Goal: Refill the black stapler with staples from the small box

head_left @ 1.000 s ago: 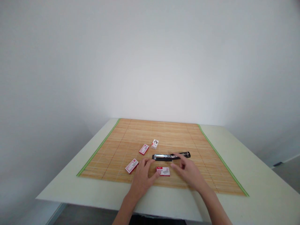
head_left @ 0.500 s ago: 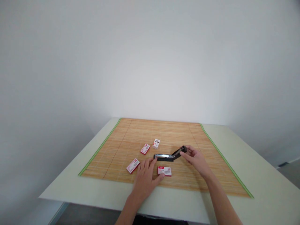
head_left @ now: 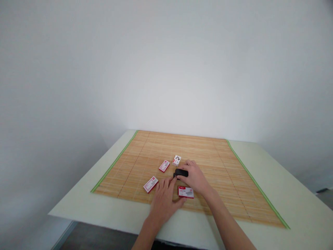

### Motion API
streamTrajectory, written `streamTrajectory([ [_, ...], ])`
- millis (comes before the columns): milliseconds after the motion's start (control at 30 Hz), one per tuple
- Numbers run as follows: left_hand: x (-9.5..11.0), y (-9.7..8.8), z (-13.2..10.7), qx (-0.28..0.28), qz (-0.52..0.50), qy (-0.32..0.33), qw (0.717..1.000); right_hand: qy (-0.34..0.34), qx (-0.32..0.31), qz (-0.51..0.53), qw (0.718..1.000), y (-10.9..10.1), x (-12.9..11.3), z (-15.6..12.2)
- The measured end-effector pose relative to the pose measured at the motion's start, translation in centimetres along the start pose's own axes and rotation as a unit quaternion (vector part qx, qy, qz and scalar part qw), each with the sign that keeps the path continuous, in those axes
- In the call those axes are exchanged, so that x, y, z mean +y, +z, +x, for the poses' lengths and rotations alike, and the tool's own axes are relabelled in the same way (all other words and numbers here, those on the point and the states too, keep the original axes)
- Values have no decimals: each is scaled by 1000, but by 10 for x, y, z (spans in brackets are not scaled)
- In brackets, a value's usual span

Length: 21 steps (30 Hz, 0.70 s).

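A black stapler (head_left: 181, 172) lies on the bamboo mat with its top arm folded down over the base. My right hand (head_left: 194, 177) is closed around the top arm, covering its right part. My left hand (head_left: 163, 197) rests flat with fingers spread, the index fingertip touching the stapler's left end. Just right of my left thumb is a red-and-white staple box (head_left: 185, 192). Another staple box (head_left: 151, 184) sits left of my left fingers.
Behind the stapler stand a third red-and-white box (head_left: 164, 166) and a small white box (head_left: 176, 160) with a dark picture. The bamboo mat (head_left: 208, 149) has green edges and covers much of the white table (head_left: 262, 166). A wall (head_left: 177, 69) rises at the back.
My right hand has swung the stapler's top arm left and down onto the base, from opened out to folded. My left hand stays by its left end. The view has shifted slightly.
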<state>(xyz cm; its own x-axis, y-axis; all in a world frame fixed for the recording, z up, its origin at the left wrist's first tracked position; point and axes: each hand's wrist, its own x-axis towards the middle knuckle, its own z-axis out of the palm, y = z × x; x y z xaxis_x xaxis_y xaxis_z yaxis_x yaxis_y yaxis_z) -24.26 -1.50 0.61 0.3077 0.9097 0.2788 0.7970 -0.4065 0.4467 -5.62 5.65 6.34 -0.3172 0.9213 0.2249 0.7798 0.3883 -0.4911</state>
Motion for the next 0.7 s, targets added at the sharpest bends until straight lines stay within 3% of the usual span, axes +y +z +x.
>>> streamTrajectory([
  [133,5,-6,-1,-26,6,48,999,9,-14,61,998,-6,14,-8],
  [233,9,-9,-2,-47,-4,71,996,54,33,93,994,-6,29,-17],
  [433,8,-2,-1,14,34,-13,999,147,86,192,966,7,50,-48],
  [567,5,1,0,40,24,-32,998,179,116,273,938,22,45,-70],
  [700,6,-1,-1,39,9,-33,999,192,146,275,931,33,36,-82],
])
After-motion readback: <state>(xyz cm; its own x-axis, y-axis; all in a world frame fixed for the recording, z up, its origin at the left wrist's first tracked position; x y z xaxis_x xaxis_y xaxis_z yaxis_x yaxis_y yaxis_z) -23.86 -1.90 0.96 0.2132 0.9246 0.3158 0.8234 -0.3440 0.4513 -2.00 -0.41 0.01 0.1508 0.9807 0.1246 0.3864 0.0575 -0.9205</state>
